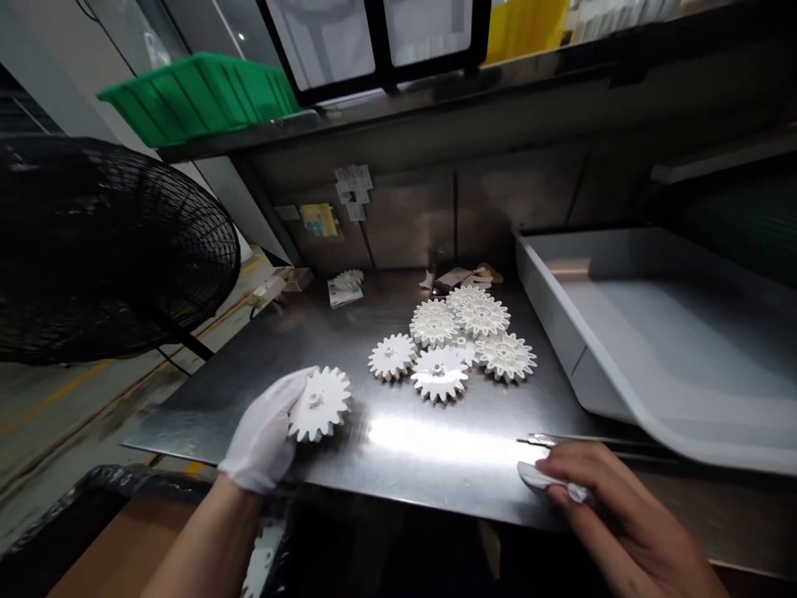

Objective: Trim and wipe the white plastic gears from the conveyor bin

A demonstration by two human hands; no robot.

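One white toothed gear (320, 404) is gripped by the gloved left hand (260, 440) above the metal table (249, 370); other gears (439, 374) are left unheld near a grey tray (576, 353). A small white item (531, 476) is pinched by the bare right hand (613, 498); how many gears are finished cannot be told.

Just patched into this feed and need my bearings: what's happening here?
The gloved left hand holds a white gear above the near side of the metal table. The bare right hand pinches a small white item. More white gears sit mid-table, beside a grey tray.
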